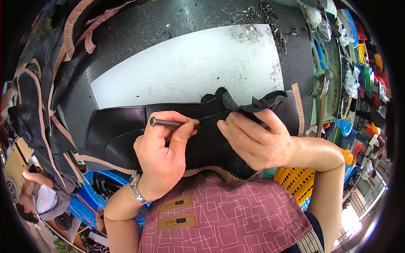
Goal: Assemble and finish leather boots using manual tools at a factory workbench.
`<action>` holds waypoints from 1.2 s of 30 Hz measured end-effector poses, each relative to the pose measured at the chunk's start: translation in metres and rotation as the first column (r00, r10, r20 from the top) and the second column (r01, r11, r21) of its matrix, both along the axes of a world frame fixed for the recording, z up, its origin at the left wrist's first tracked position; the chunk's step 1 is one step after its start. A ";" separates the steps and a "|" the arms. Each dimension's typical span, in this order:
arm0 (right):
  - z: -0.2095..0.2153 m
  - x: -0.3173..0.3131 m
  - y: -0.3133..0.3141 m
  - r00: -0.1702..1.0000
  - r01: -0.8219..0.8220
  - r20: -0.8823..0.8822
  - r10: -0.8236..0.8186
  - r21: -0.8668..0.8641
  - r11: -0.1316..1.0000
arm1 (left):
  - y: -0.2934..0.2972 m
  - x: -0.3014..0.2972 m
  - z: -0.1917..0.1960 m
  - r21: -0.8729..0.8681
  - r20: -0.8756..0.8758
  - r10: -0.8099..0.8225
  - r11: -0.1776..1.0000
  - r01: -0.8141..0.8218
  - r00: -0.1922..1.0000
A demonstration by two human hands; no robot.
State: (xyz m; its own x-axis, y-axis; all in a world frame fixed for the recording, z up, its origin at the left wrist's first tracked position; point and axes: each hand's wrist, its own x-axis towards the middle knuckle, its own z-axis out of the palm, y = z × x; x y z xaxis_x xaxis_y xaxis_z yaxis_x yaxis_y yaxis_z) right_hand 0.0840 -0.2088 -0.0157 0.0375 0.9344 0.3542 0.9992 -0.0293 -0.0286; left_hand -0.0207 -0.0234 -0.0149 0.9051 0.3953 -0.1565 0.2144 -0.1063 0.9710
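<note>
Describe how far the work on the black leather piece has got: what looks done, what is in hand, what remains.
Done: the black leather piece lies flat across the white board, its edge already trimmed in zigzag. In hand: the left hand holds a thin metal tool against it, while the right hand presses it down near the folded flaps. Left: more leather pieces hang at the left, seemingly waiting.

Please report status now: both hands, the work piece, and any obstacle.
Left hand grips thin metal tool. Right hand presses down black leather piece. Piece lies over white board. Nothing blocks the hands.
</note>
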 end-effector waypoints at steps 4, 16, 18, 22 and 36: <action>0.000 -0.001 -0.001 0.999 0.007 0.032 -0.007 -0.010 1.000 | 0.006 -0.011 -0.004 0.229 0.101 -0.139 0.967 0.113 0.985; 0.006 -0.006 0.001 0.995 0.045 0.095 -0.036 -0.095 0.994 | 0.008 -0.022 -0.010 0.603 0.286 -0.449 0.771 0.205 0.847; 0.009 -0.007 0.003 0.992 0.053 0.119 -0.040 -0.112 0.992 | 0.009 -0.023 -0.003 0.517 0.228 -0.391 0.825 0.229 0.892; 0.010 -0.009 0.005 0.992 0.063 0.115 -0.051 -0.111 0.992 | 0.010 -0.011 0.014 0.221 0.158 -0.133 0.971 0.096 0.978; 0.006 -0.011 0.002 0.998 0.055 0.022 -0.054 -0.063 0.996 | -0.006 0.001 -0.004 0.111 0.067 -0.013 0.994 0.005 0.998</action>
